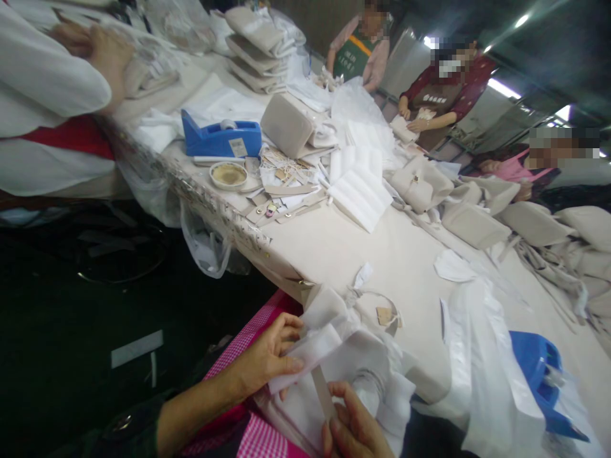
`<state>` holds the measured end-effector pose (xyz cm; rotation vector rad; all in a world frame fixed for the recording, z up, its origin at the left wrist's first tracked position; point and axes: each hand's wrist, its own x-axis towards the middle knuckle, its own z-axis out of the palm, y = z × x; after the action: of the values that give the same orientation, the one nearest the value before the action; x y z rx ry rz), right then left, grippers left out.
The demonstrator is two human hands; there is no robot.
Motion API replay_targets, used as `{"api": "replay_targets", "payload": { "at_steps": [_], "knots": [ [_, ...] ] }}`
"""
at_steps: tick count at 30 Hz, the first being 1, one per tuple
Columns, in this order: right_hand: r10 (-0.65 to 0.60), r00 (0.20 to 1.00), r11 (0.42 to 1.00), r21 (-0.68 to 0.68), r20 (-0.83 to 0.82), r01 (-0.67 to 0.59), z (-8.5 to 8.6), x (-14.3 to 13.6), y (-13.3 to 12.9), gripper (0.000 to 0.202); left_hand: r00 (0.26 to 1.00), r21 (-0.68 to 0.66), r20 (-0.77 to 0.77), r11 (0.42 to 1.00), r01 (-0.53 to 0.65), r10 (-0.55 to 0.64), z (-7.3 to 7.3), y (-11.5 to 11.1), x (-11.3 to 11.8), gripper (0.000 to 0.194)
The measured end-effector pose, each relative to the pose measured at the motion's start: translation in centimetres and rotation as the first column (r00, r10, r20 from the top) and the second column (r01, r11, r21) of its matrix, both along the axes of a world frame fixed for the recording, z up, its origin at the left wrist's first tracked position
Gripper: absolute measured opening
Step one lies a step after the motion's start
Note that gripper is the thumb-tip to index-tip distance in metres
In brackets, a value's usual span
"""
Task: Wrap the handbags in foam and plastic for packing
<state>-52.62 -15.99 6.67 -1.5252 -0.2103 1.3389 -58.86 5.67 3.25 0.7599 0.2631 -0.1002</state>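
Over the pale bundle at the table's near edge, your left hand pinched a white foam sheet, presumably to steady it, while your right hand, close but apart, gripped a beige strap, probably to control its angle.

I'm seeing a dark, faintly checked sleeve with a shiny button, left hand and right hand both bare, and there, pink-and-white gingham beside solid hot-pink cloth!
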Motion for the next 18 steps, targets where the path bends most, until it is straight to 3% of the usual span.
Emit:
{"api": "replay_targets", "payload": {
  "at_steps": [10,15,18],
  "knots": [
    [-0.083,0.995,0.996,-0.030,0.051,0.085,0.2,1.2,3.7,0.038,0.999,-0.034,0.004,0.999,0.035,-0.035,0.3,0.2,0.2,0.062],
    [-0.047,0.995,0.998,-0.027,0.092,0.050,0.1,1.0,3.2,0.036,0.998,0.026,-0.049,0.999,0.044,-0.043,0.7,0.0,0.2,0.058],
    [-0.049,0.969,0.999,0.011,0.241,0.048,0.1,0.0,1.7,0.044,0.997,0.036,-0.073,0.999,0.021,-0.018,0.9,-0.2,0.1,0.056]
  ]
}}
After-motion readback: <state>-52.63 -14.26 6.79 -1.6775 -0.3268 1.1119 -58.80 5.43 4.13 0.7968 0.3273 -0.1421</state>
